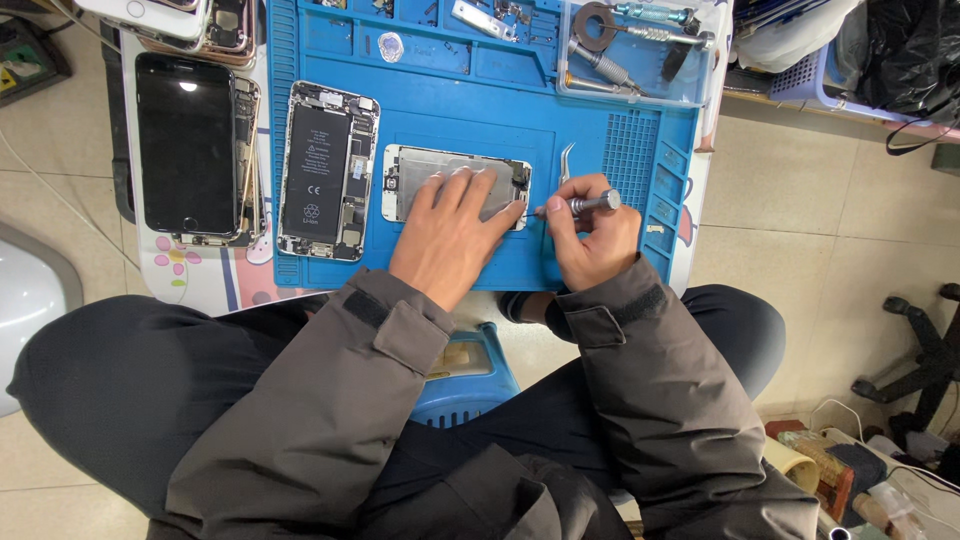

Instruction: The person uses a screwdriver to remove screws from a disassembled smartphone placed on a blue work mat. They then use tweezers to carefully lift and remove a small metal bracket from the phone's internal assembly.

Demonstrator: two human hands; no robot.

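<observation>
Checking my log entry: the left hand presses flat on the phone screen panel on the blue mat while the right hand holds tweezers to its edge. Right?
Not quite. In the head view the right hand holds a small screwdriver; the tweezers lie untouched on the blue mat. The left hand does press on the screen panel.

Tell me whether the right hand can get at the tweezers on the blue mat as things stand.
Probably yes. The tweezers lie bare on the blue mat just beyond the right hand, nothing between them. But that hand's fingers hold a screwdriver, so it is occupied.

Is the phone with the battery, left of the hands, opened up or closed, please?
Opened up. The phone lies on the blue mat with no screen over it: its black battery and inner parts show.
</observation>
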